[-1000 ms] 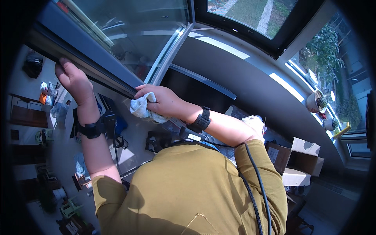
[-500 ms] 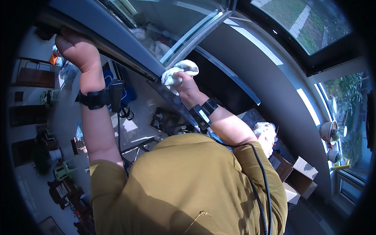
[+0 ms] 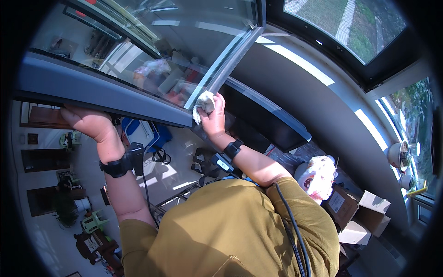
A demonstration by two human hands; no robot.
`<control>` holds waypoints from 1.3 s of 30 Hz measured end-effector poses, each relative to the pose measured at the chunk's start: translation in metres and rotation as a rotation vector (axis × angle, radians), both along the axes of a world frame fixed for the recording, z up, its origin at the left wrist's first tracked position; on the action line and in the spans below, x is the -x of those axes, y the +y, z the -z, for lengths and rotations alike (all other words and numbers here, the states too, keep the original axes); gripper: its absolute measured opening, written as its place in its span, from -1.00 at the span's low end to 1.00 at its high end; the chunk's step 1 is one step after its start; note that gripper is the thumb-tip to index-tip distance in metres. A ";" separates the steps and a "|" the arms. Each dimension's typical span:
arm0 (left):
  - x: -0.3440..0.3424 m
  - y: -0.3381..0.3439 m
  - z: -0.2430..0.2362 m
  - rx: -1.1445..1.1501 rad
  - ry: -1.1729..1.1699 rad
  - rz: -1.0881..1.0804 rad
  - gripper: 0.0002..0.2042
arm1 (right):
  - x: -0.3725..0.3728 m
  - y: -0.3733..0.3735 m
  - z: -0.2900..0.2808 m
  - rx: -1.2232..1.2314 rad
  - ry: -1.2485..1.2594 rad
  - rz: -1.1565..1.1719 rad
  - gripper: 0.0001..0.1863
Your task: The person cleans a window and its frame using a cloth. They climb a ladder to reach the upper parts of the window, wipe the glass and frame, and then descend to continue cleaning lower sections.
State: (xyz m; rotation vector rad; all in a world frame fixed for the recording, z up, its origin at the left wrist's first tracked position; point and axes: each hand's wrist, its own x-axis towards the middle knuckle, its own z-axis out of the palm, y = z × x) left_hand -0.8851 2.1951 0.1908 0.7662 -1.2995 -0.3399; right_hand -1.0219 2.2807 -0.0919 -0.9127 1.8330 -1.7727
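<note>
A dark grey window sash [image 3: 106, 99] with a glass pane [image 3: 152, 41] hangs open across the upper left. My left hand [image 3: 90, 122] grips its lower edge from beneath, with the fingertips hidden by the frame. My right hand [image 3: 213, 115] is closed on a crumpled white cloth [image 3: 204, 101], which it holds against the sash's right corner and side edge. Both wrists carry black straps with small devices and cables.
A fixed window [image 3: 346, 27] is at top right, above a curved grey sill wall with potted plants [image 3: 398, 154]. Below are a dark flat panel [image 3: 270, 129], cardboard boxes [image 3: 362, 214], a pale bundle [image 3: 316, 177], a blue bag [image 3: 161, 134], and small green stools [image 3: 92, 221] at left.
My right hand has shifted right to the sash's corner and turned more upright with the cloth. The sash's lower edge and my left hand sit lower in the picture.
</note>
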 end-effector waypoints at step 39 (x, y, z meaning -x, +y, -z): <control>-0.030 -0.024 0.018 0.135 -0.072 -0.097 -0.73 | 0.293 -0.187 0.011 -0.119 -0.537 0.716 -0.69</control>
